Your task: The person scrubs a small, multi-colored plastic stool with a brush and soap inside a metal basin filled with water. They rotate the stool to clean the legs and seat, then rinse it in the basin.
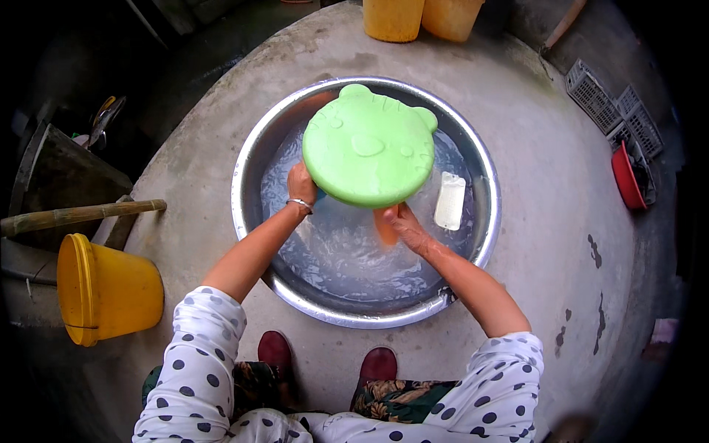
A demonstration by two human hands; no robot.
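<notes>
Green plastic stool seat (369, 145), round with small ears and a moulded animal face, is held tilted above a wide steel basin (247, 159) of soapy water, covering the basin's upper half from about ten to two o'clock.

Going left to right: at nine o'clock from the basin, a yellow bucket (107, 289) lies on its side on the concrete floor (546, 162), with a bamboo pole (77, 215) above it. Left hand (301, 184), with a thin bangle on the wrist, is curled closed over the seat's lower left rim. Right hand (405, 225) sits under the lower right rim with its fingers closed around something orange, seemingly a stool leg or a sponge; I cannot tell which. A white scrubbing brush (450, 200) floats at three o'clock in the water. Two more yellow buckets (421, 16) stand at twelve o'clock. Grey crates (614, 107) and a red bowl (626, 177) lie far right.

Risk, as a judgement: wet, soapy plastic is slippery, and each hand grips only an edge. A slip would likely drop the seat into the basin, splashing water onto the dark red shoes (275, 348) at six o'clock.
</notes>
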